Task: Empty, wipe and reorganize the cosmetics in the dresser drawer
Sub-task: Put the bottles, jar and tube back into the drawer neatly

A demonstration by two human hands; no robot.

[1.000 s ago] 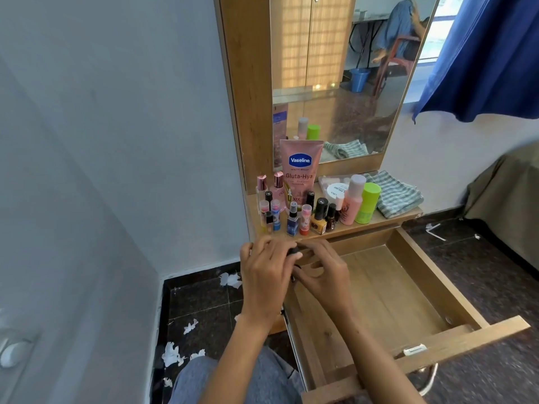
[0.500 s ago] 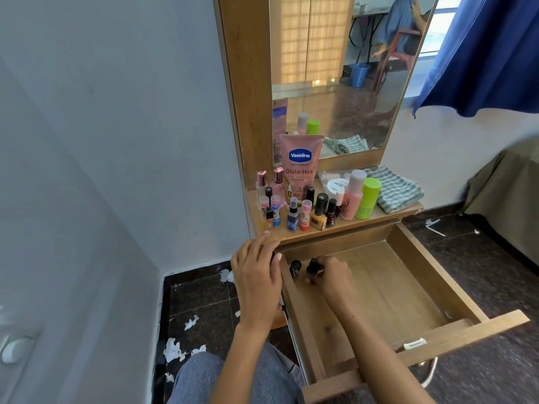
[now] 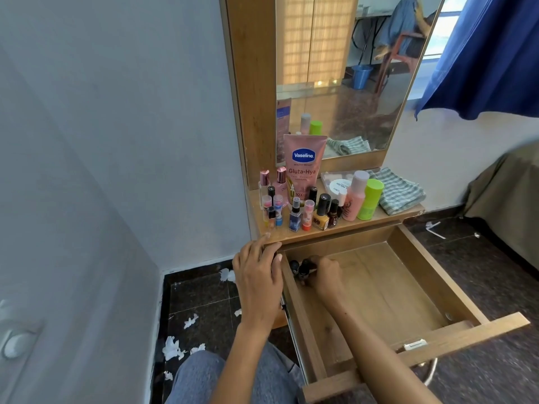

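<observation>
Dresser shelf (image 3: 335,230) crowds with cosmetics; right hand (image 3: 325,277) fingers pinch small bottles (image 3: 300,268).

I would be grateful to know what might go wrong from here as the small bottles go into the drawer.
The two dark-capped small bottles that the right hand sets upright in the open wooden drawer may topple when it slides. The left hand by the shelf edge could knock the crowded nail polish bottles down.
</observation>
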